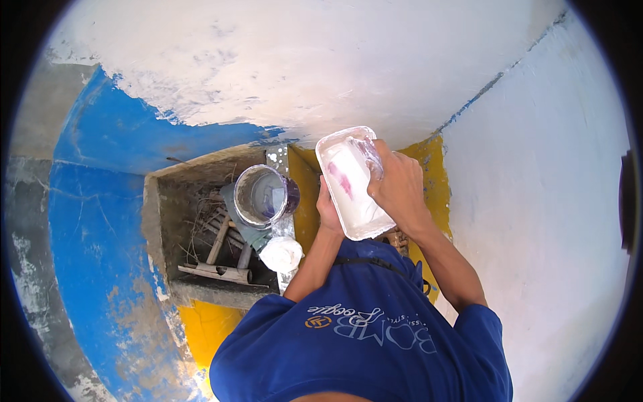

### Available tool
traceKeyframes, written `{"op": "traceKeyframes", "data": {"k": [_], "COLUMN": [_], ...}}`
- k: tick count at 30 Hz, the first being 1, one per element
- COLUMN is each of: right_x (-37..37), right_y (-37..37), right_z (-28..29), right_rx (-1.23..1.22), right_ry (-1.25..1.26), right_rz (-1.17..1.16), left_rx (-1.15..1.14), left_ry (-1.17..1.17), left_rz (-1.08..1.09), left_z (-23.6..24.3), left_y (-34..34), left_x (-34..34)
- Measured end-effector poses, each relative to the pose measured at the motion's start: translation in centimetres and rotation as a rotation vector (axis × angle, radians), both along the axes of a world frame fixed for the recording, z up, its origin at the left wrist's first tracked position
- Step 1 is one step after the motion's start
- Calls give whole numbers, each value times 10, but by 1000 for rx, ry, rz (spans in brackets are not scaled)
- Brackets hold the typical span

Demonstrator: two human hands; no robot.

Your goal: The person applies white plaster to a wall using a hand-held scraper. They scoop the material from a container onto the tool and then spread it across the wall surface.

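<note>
In front of my chest is a white rectangular tray (339, 213) with rounded corners, tilted, smeared with white paint and a pink-purple streak. My left hand (327, 209) grips its left side, fingers mostly hidden behind it. Over the tray's far right part, my right hand (400, 184) is closed on a crumpled, whitish-purple piece (368, 153) that looks like thin plastic; its kind is unclear. Left of the tray a dark paint bucket (293, 195) with a paint-crusted inside rests on a ledge. Just nearer to me sits a round white paint-covered thing (281, 254).
A concrete trough (153, 221) on the left holds sticks and bamboo pieces (220, 244). Ahead rises a wall (268, 80), whitish over blue paint. A pale wall (536, 201) stands close on my right, with a yellow-painted strip (432, 171) at its foot.
</note>
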State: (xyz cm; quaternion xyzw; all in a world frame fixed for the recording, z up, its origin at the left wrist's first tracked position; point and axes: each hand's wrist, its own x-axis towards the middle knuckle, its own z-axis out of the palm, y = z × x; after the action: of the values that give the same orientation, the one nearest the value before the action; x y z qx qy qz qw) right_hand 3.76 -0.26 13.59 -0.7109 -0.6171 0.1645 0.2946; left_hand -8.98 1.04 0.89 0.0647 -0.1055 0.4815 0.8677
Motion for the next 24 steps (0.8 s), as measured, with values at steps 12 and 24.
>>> {"op": "traceKeyframes", "data": {"k": [12,24], "right_x": [-18,-14], "right_y": [-28,-14], "right_z": [-3,-11], "right_rx": [56,14], "right_ry": [39,55], "right_rz": [195,138], "left_rx": [-100,-45], "left_ry": [277,203], "left_rz": [40,55], "left_z": [-29,-28], "left_y": [6,4], "left_x": [-8,-1]}}
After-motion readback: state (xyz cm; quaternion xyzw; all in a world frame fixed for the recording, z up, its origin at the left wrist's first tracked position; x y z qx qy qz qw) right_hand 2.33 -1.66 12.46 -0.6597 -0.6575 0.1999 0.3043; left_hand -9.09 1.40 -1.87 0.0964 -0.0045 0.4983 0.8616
